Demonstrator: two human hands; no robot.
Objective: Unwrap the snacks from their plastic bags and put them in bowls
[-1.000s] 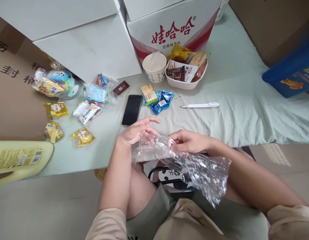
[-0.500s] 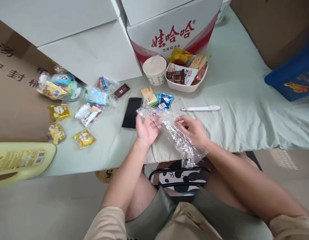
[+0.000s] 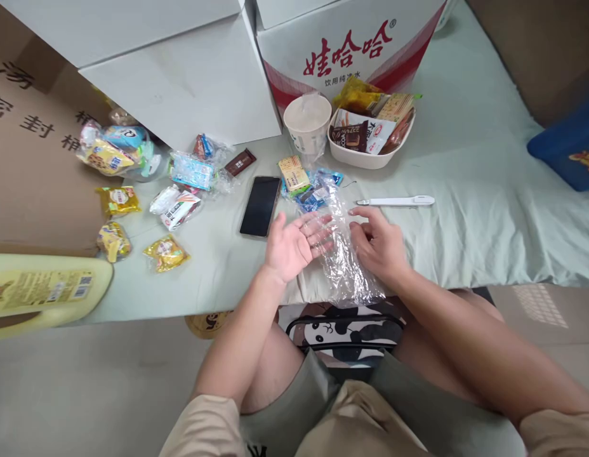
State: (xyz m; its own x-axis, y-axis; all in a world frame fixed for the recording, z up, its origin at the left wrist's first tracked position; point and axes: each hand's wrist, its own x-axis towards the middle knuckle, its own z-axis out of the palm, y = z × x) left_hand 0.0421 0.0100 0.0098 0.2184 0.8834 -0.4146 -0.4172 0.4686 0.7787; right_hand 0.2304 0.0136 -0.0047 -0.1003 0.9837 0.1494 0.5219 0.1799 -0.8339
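Observation:
A crinkled clear plastic bag (image 3: 344, 266) hangs between my two hands, down over the front edge of the cloth-covered surface. My left hand (image 3: 294, 246) is open, palm up, its fingertips against the bag's left side. At the bag's right edge is my right hand (image 3: 377, 244), index finger stretched out and the other fingers loosely bent; no firm grip shows. Just beyond the bag lie a cracker packet (image 3: 293, 174) and blue packets (image 3: 313, 195), partly seen through the plastic. A white craft knife (image 3: 397, 200) rests beyond my right hand, and a black phone (image 3: 260, 206) beyond my left.
A paper cup (image 3: 307, 124) and a white bowl of snacks (image 3: 365, 158) stand against a white carton (image 3: 294, 76). Several wrapped snacks, including a yellow packet (image 3: 167, 254), lie on the left. A yellow jug (image 3: 47, 289) is at the near left, a blue container (image 3: 563, 152) far right.
The bag has swung from a slant to nearly straight, its upper end now over the blue packets. My left hand has turned palm up and moved right. The view has shifted slightly.

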